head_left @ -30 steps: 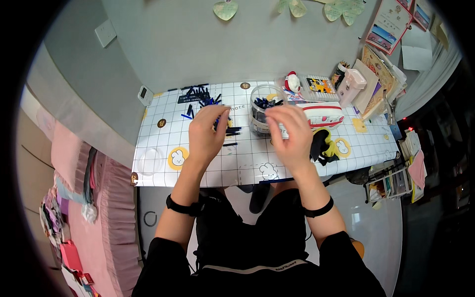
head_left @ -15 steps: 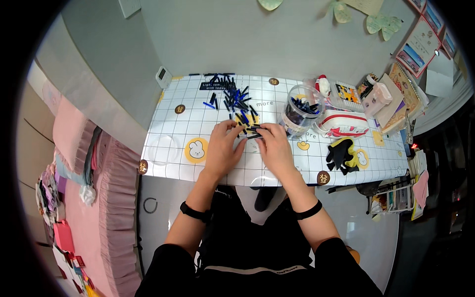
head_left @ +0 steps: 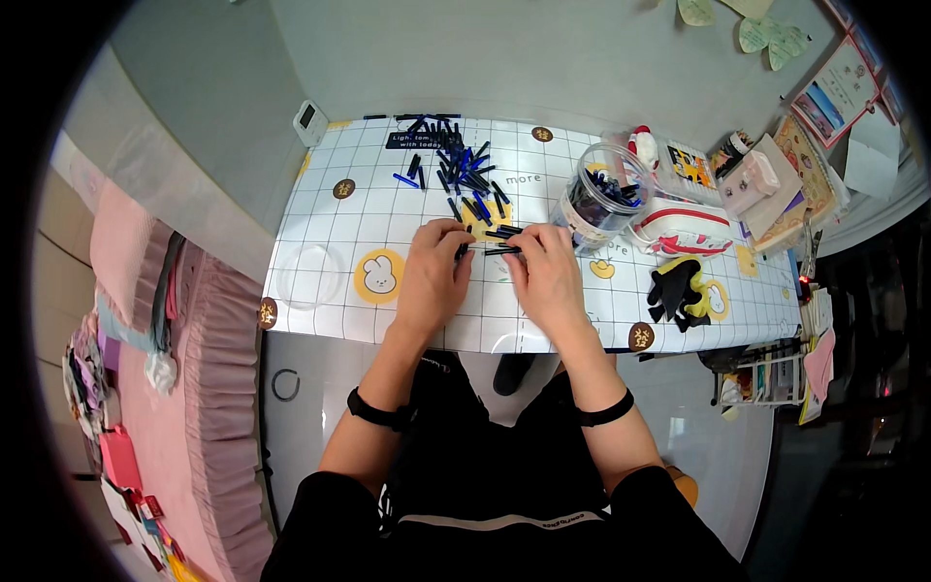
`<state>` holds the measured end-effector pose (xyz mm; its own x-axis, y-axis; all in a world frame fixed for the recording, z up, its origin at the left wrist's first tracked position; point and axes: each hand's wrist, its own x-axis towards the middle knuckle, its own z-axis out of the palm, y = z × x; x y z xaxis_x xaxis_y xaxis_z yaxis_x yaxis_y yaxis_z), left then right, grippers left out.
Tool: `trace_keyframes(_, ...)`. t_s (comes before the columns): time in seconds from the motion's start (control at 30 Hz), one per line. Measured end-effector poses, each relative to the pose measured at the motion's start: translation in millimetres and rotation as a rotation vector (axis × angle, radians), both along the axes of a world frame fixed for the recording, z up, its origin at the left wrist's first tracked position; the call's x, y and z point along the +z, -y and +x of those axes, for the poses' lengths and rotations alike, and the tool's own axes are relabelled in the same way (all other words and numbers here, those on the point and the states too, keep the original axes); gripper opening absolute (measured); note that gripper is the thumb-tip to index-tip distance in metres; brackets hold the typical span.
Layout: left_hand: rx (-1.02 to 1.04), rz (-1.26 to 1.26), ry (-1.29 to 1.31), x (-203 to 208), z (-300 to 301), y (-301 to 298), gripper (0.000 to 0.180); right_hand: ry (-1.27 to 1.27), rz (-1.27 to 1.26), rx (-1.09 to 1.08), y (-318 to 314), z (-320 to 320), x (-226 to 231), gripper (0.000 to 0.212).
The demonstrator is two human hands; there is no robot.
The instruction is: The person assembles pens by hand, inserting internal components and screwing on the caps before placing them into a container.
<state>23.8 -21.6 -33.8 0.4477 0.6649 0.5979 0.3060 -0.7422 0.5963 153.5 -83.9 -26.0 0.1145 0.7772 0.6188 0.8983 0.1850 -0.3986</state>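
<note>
A loose pile of small dark blue and black ink cartridges (head_left: 464,173) lies on the white grid-patterned table (head_left: 388,209). My left hand (head_left: 434,272) is at the near side of the pile, fingers curled, with a dark cartridge (head_left: 463,249) between thumb and fingertips. Just to its right, my right hand (head_left: 548,267) is closed with its thumb and fingertips on a few cartridges (head_left: 502,250) that lie side by side, pointing left. Beyond the right hand stands a clear plastic jar (head_left: 589,213), uncovered, with many more cartridges inside.
A clear round lid (head_left: 310,276) lies at the table's left. Right of the jar are a white and red pouch (head_left: 684,228), black and yellow gloves (head_left: 677,291), a pink box (head_left: 752,184) and notebooks (head_left: 790,194). A small white device (head_left: 309,123) stands at the back left corner.
My hands have drawn slightly apart, the left one now with a cartridge at its fingertips. The whole view has shifted a little; the pile and jar look unchanged.
</note>
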Motion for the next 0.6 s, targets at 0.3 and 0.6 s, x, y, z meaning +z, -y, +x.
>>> trace_keyframes(0.3, 0.222, 0.095, -0.102, -1.2, -2.3, -1.3, 0.022, 0.008, 0.009, 0.006, -2.0, -1.1, -2.2, 0.014)
trace_keyframes(0.6, 0.197, 0.081, -0.087, -3.0, -3.4, -3.6, 0.018, 0.015, 0.006, 0.027, -3.7, -0.2, -4.9, 0.013)
